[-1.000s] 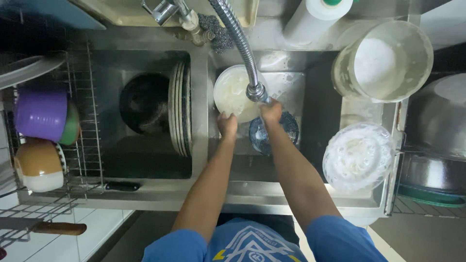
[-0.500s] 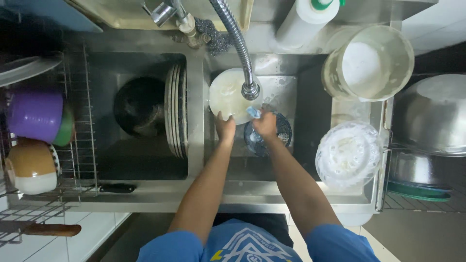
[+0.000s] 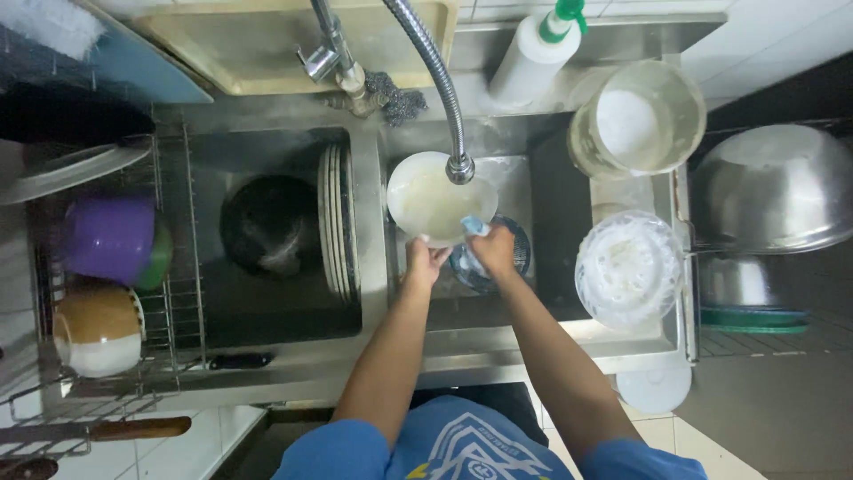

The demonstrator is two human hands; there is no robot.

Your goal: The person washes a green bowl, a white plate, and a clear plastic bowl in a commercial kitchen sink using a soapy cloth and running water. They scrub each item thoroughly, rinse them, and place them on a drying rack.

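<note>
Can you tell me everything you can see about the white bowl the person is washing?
The white bowl is round and smooth, maybe plastic or ceramic; I cannot tell which. It looks wet and cloudy inside. It sits tilted in the right sink basin, its open side facing up toward the camera, just under the flexible metal tap hose. The left hand grips its near rim. The right hand holds a small blue sponge against the rim.
</note>
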